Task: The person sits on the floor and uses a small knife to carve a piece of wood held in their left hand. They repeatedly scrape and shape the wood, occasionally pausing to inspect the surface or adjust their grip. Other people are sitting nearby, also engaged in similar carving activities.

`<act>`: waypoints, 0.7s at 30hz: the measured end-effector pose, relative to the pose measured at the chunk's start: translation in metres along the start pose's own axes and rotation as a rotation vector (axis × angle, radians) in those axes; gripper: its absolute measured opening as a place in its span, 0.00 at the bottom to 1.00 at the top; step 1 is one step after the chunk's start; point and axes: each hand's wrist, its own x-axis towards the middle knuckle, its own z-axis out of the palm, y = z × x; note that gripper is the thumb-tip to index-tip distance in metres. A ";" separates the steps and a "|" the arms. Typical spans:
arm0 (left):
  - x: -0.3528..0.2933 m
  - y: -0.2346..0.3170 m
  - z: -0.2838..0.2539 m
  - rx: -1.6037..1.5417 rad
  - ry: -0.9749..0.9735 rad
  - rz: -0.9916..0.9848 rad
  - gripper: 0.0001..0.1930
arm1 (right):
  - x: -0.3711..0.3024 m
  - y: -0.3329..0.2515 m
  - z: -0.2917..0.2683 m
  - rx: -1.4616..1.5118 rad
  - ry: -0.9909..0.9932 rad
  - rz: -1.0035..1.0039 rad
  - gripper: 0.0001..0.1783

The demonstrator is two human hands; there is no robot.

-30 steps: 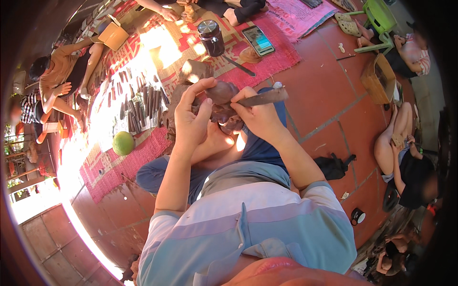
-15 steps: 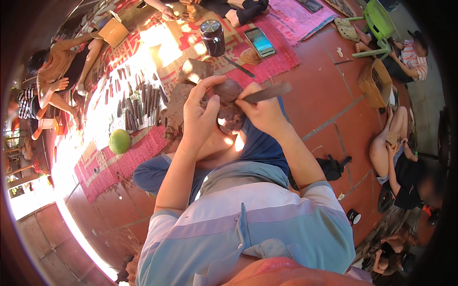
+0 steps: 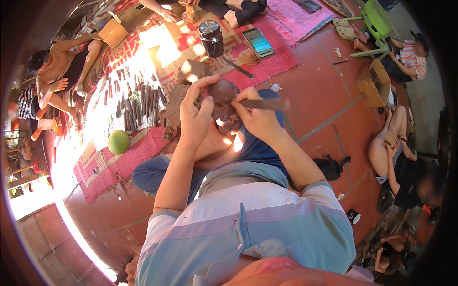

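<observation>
A dark brown carved figure (image 3: pixel 224 91) with a round, ball-like top stands over my lap, between my hands. Curved around its left side is my left hand (image 3: pixel 196 114), the index fingertip resting at the top of the ball and the thumb next to it. My right hand (image 3: pixel 257 117) pinches a flat, dark carving tool (image 3: pixel 262 103) like a pencil. The tool's outer end sticks out to the right, a little blurred. Its working tip is hidden by my fingers, close to the figure's right side.
Rows of dark-handled tools (image 3: pixel 143 102) lie on a sheet at left, near a green round fruit (image 3: pixel 119 142). Ahead are a black jar (image 3: pixel 211 38), a phone (image 3: pixel 259 43) and a flat blade (image 3: pixel 238 67) on the red mat. Several people sit around.
My right hand and the tool have shifted slightly left and down, and the tool lies more level. The left hand keeps its hold, with the figure's top turned a little.
</observation>
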 end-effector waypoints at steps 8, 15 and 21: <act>0.002 0.003 0.004 0.060 -0.006 0.001 0.19 | 0.006 0.029 -0.025 0.419 0.119 0.201 0.07; 0.001 -0.002 0.004 -0.002 0.018 -0.001 0.19 | -0.001 -0.001 0.007 0.158 0.023 -0.063 0.08; 0.004 -0.002 0.002 -0.018 0.008 0.021 0.18 | 0.016 0.042 -0.013 0.555 0.184 0.221 0.05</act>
